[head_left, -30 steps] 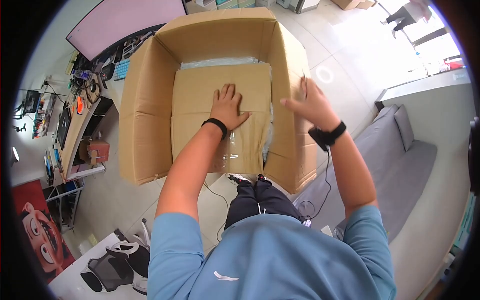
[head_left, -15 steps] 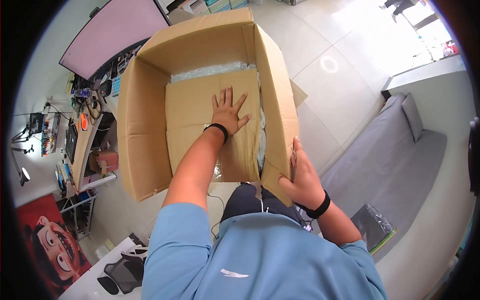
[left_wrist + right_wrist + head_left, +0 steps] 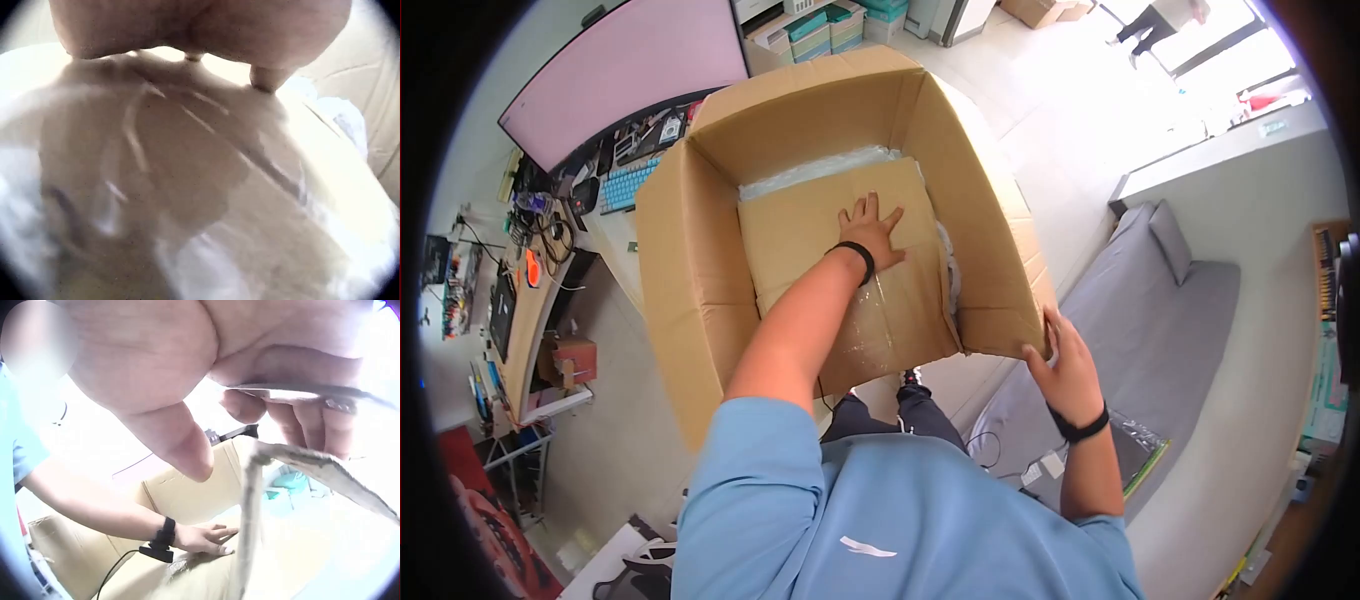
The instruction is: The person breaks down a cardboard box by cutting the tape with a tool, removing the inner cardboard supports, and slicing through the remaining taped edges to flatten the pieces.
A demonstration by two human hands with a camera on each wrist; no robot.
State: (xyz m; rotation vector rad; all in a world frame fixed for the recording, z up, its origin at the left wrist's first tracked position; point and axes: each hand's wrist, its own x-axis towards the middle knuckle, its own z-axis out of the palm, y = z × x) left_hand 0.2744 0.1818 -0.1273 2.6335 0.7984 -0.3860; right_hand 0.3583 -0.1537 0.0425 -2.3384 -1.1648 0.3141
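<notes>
Left hand [image 3: 872, 232] is pressing flat, fingers spread, on the cardboard sheet [image 3: 810, 225] beneath it inside the box [image 3: 690, 260], while right hand [image 3: 1062, 368] is pinching the flap [image 3: 995, 270] beside it; advisably keeping palm pressure even, lest the sheet buckle.

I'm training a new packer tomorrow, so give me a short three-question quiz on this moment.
1. True or false: the left hand lies flat on the cardboard sheet inside the box.
2. What does the right hand grip? A) the box's side flap B) a keyboard C) a roll of tape
3. Fill in: the sofa to the person's right is ____ in colour.
Key: 1 true; 2 A; 3 grey.
</notes>
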